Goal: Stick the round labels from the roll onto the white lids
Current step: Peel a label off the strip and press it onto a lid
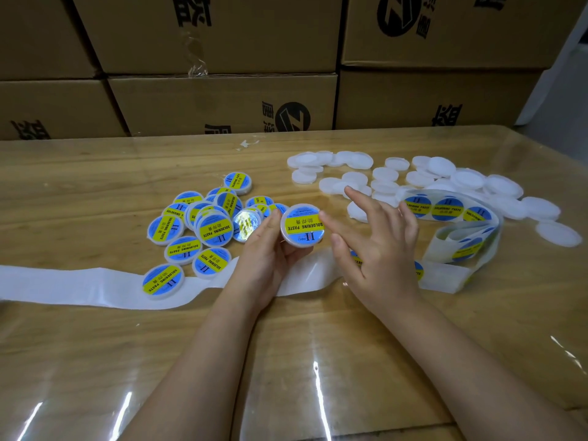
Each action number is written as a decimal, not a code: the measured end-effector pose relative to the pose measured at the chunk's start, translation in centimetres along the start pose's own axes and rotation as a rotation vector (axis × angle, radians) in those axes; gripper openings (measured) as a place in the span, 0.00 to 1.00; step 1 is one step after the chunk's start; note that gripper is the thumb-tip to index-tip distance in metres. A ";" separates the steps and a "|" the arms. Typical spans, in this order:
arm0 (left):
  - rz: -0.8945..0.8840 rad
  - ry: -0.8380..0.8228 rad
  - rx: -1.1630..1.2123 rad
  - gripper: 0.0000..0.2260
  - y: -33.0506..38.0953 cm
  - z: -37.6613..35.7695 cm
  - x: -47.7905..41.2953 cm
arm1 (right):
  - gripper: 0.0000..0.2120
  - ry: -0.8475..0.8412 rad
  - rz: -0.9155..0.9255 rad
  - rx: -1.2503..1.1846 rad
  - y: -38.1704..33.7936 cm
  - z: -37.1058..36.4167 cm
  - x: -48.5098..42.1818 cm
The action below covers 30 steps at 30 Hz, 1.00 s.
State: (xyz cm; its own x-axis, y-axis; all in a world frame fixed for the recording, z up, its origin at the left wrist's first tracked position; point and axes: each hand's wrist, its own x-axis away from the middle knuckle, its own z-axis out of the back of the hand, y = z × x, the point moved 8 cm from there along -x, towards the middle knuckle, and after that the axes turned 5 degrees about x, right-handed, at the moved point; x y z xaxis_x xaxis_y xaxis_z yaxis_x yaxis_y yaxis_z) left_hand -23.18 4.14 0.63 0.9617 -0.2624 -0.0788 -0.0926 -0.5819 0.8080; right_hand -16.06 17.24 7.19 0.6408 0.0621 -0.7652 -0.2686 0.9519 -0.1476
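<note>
"So, where's the lid (301,240) in question?"

"Up off the desk (95,345), near the middle, gripped in the left hand (270,253). The thumb is on its left rim and the other fingers curl under it. It tilts toward the camera, and a blue-and-yellow round label (304,224) reading SOLDERING PASTE covers its top."

"And the right hand (375,246)?"

"Holding nothing. Its fingers are straight and spread, and the forefinger tip sits at the lid's right edge. Whether it touches, I can't tell."

"Where's the roll?"

"The label roll (445,214) lies to the right of that hand, loosely unwound into loops, with several blue labels showing on it. Its strip runs under the right hand, and the bare white backing paper (79,286) trails leftward across the desk to the picture's edge."

"Finished ones?"

"A heap of labelled lids (203,224) sits just left of the left hand, some overlapping, one resting on the backing paper. One in the heap shines with glare, so its print is unreadable."

"And the plain ones?"

"The unlabelled white lids (397,176) are scattered behind and to the right of the roll, several lying on each other."

"Anything else?"

"A clear glossy sheet (318,393) covers the wooden desk, and brown cardboard boxes (222,100) with black print are stacked along its far side."
</note>
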 end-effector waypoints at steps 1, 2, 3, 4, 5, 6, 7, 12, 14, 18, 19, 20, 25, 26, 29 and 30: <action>0.002 -0.006 -0.002 0.18 -0.1 -0.1 0.0 | 0.15 0.005 0.011 0.023 -0.1 0.0 0.0; 0.008 -0.024 -0.010 0.17 -0.2 -0.3 0.1 | 0.15 0.004 0.024 0.044 -0.2 0.0 0.0; 0.019 -0.054 -0.025 0.17 -0.4 -0.6 0.1 | 0.16 -0.004 0.041 0.061 -0.5 -0.1 0.0; 0.033 -0.087 -0.042 0.16 -0.7 -1.0 0.3 | 0.16 -0.015 0.059 0.069 -0.8 -0.3 0.0; 0.045 -0.111 -0.056 0.16 -1.0 -1.3 0.3 | 0.16 -0.026 0.070 0.069 -1.1 -0.4 0.1; 0.053 -0.121 -0.062 0.17 -1.2 -1.5 0.4 | 0.16 -0.038 0.074 0.063 -1.2 -0.5 0.1; 0.061 -0.123 -0.060 0.17 -1.3 -1.5 0.4 | 0.16 -0.050 0.074 0.053 -1.3 -0.6 0.1; 0.075 -0.141 -0.001 0.17 -1.3 -1.6 0.4 | 0.17 -0.109 0.166 -0.021 -2.3 -0.9 0.3; 0.066 -0.145 0.007 0.18 -1.1 -1.7 0.4 | 0.17 -0.116 0.192 -0.034 -2.7 -1.0 0.5; 0.045 -0.139 -0.014 0.18 -0.9 -1.8 0.5 | 0.16 -0.083 0.049 0.000 -1.0 -0.8 0.2; 0.044 -0.142 -0.026 0.18 -0.9 -1.8 0.5 | 0.17 -0.081 0.015 0.020 -0.6 -0.8 0.1; 0.043 -0.147 -0.035 0.18 -0.9 -1.8 0.5 | 0.17 -0.079 -0.002 0.036 -0.4 -0.8 0.1; 0.041 -0.187 -0.031 0.20 -0.9 -2.0 0.5 | 0.17 -0.060 0.014 0.045 -0.6 -0.8 0.2; 0.041 -0.191 -0.030 0.20 -1.0 -2.0 0.5 | 0.17 -0.056 0.014 0.035 -0.6 -0.7 0.2; 0.040 -0.192 -0.032 0.19 -1.1 -1.9 0.4 | 0.17 -0.050 0.011 0.002 -0.6 -0.5 0.2; 0.037 -0.189 -0.042 0.19 -1.0 -1.8 0.4 | 0.17 -0.051 0.010 -0.004 -0.6 -0.5 0.2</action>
State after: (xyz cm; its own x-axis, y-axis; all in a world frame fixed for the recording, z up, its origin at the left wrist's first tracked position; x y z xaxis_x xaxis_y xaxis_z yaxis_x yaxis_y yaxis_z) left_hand -22.27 6.07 0.85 0.8919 -0.4252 -0.1541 -0.1120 -0.5377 0.8357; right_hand -16.09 16.51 6.83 0.6738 0.0867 -0.7338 -0.2776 0.9500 -0.1427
